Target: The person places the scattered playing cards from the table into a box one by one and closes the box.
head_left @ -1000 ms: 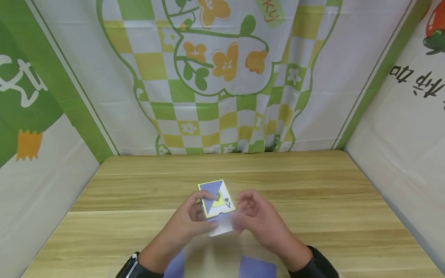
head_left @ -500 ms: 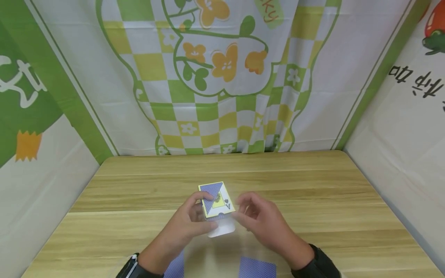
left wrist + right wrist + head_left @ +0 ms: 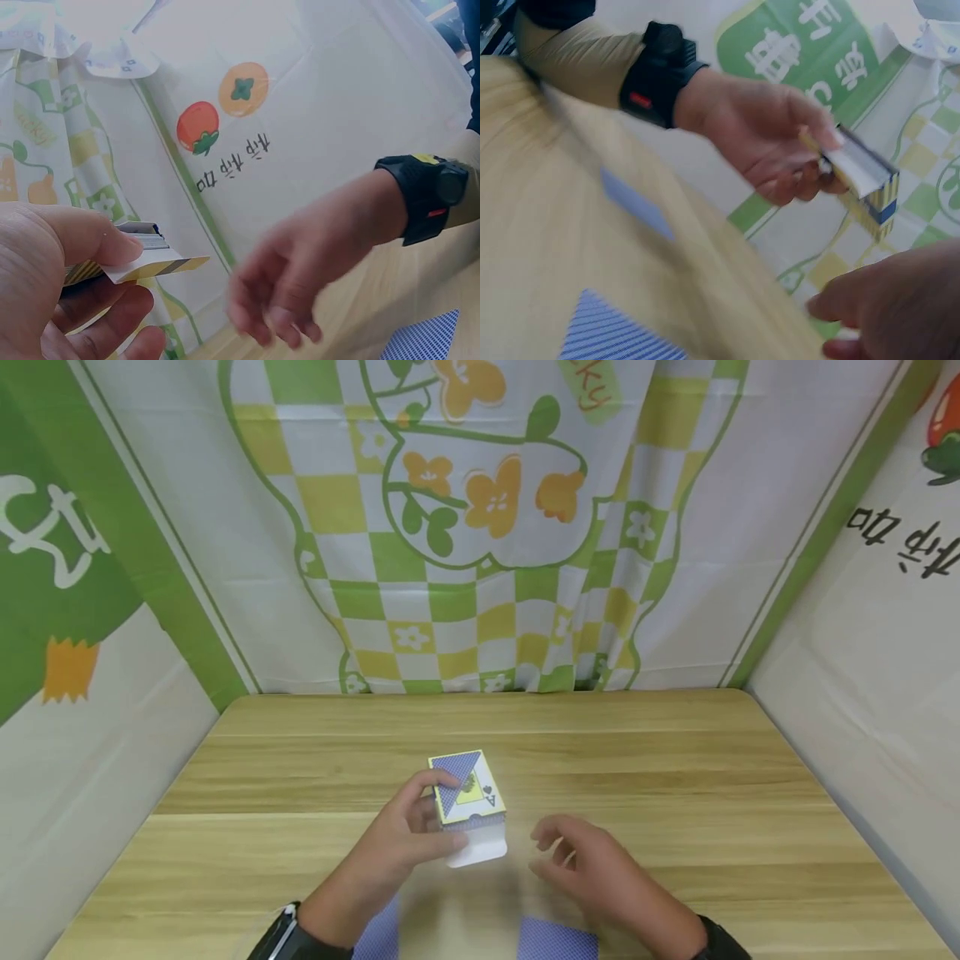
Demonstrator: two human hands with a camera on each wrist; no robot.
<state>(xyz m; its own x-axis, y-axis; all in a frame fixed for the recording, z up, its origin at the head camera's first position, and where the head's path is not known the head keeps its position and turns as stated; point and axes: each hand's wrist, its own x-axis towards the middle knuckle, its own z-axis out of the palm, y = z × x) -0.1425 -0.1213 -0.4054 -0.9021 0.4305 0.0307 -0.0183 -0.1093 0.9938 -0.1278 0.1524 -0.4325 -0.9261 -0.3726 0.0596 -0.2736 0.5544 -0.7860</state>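
Note:
My left hand [image 3: 378,852] grips a playing-card box [image 3: 474,783] above the table, fingers on its printed face and thumb near the opening. An ace, a yellow frame and a blue pattern decorate that face. The white flap [image 3: 480,850] hangs out, folded open toward me. In the left wrist view, pale layered edges [image 3: 154,241] show inside the box mouth. To the right of the box and apart from it, my right hand [image 3: 600,868] hovers with loosely bent fingers and nothing in them.
Two blue-patterned cards or card piles lie near the front edge: one [image 3: 380,937] by my left forearm, another [image 3: 557,939] between my arms. The wooden table [image 3: 675,760] ends at a printed curtain [image 3: 465,610] behind, with cloth walls on both sides.
My right hand has drawn away from the box, moving right and toward me. The left hand keeps the box in nearly the same place, its flap still folded out.

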